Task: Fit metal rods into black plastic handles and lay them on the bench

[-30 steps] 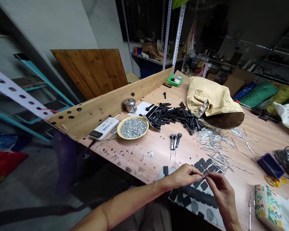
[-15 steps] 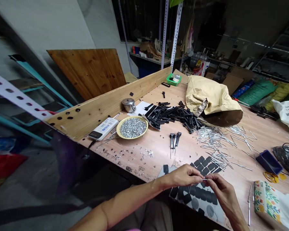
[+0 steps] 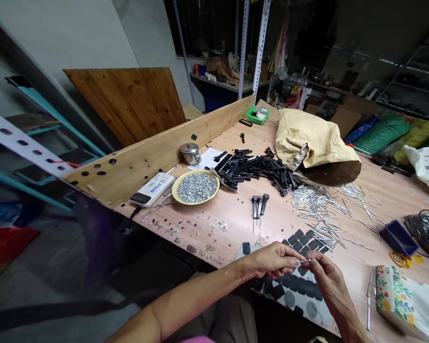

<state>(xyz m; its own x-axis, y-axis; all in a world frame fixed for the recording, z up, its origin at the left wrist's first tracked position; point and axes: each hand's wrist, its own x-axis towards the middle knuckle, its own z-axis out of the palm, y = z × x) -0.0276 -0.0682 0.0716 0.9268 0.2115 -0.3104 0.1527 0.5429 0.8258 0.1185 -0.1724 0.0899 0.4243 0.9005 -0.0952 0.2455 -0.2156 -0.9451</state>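
My left hand and my right hand meet at the near edge of the wooden table. Both are closed in a pinch on a thin metal pin held between the fingertips. They hover over a white sheet with black rubber pads. A loose heap of metal pins lies just beyond. Three assembled black-handled pins lie in the middle. Further back sit a pile of black plastic parts and a yellow dish of small silver nuts.
A tan paper sack lies at the back. A white device and a small metal pot stand by the wooden side board. A blue tray, black cable and a flowered box are on the right. Small nuts are scattered nearby.
The hands stay pinched together over the pad sheet; their fingers shift slightly on the pin. The view has tilted a little, so everything sits slightly higher in the picture.
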